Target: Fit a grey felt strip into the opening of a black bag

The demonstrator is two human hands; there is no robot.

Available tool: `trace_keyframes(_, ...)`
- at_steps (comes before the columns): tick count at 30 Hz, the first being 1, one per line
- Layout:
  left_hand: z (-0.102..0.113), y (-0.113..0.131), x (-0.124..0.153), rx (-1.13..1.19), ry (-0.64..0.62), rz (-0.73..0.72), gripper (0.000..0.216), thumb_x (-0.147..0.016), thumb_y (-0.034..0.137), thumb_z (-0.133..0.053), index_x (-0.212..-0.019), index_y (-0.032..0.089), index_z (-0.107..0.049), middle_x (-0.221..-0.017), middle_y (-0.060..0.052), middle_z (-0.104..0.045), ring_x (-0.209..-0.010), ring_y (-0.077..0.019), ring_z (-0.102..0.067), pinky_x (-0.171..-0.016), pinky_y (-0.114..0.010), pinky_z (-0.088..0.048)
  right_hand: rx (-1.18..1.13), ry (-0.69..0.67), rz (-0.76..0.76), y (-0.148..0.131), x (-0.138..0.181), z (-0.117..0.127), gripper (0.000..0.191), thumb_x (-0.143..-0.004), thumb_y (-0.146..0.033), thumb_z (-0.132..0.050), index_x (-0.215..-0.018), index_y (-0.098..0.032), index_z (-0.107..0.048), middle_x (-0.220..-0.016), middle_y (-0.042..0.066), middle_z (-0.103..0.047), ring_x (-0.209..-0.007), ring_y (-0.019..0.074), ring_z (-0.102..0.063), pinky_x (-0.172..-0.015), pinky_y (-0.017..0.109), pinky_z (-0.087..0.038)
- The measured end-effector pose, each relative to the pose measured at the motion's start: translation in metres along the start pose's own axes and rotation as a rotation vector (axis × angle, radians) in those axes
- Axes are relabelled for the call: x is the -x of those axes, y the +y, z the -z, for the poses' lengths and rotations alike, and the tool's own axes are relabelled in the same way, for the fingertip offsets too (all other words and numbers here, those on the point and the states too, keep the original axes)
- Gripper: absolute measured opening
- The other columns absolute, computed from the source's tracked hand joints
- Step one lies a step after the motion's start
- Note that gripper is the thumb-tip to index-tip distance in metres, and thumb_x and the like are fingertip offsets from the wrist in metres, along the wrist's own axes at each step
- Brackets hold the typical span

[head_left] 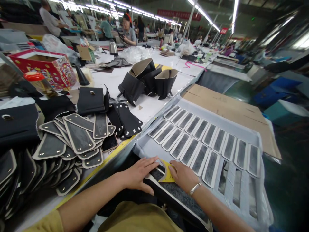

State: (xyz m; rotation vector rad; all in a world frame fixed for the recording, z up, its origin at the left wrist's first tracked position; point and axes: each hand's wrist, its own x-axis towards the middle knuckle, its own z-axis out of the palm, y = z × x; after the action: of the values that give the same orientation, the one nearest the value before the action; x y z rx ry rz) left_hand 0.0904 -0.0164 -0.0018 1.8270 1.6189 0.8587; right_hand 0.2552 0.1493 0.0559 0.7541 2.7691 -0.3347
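Starting at the far left, a black leather bag flap (16,124) with a metal clasp lies on the white worktable (149,108), and beside it a fanned heap of dark, pale-edged leather panels (72,138) spreads toward the table's yellow edge, seemingly stacked within easy reach. Behind them stand a red printed carton (48,67) and, further along, a few open black bag shells (147,80) set upright.

Near the bottom centre, the left hand (140,174) lies flat, fingers spread and pressed down on a long dark panel with a pale border (178,195); it grips nothing, apparently just steadying the piece. Just to its right, the right hand (182,175), a bracelet at the wrist, rests palm-down with fingers loosely extended on a small yellow card (167,175) that sits on the same panel; whether it pinches the card I cannot tell.

Further right, a white tray sheet (256,140) carries neat rows of grey rectangular strips (193,138), laid side by side without overlap, likely to keep their faces apart. Beyond lies flat brown cardboard (229,106).
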Motion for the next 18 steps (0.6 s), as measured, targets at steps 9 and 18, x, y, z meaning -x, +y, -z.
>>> trace_keyframes(9,-0.048,-0.013,-0.017,0.88,0.571,0.108,0.072,-0.082,0.068,-0.032,-0.12,0.01,-0.051,-0.113,-0.014,-0.059,-0.107,-0.0265,-0.053,-0.097,-0.04,-0.037,0.187,0.093,0.034,-0.014,-0.023,-0.002,0.031,-0.094,-0.031,-0.03,-0.083,-0.016,-0.055,-0.08,0.007,-0.061,-0.077,0.02,-0.058,-0.072,0.031,-0.036)
trace_keyframes(18,-0.051,-0.006,-0.014,0.979,0.561,0.328,0.062,-0.093,0.05,-0.01,-0.111,0.015,-0.057,-0.102,-0.006,-0.063,-0.097,-0.0201,-0.057,-0.094,-0.037,-0.041,0.28,0.037,0.059,-0.024,-0.035,0.004,0.044,-0.094,-0.044,-0.026,-0.079,-0.017,-0.057,-0.077,0.008,-0.064,-0.075,0.0231,-0.061,-0.067,0.034,-0.037)
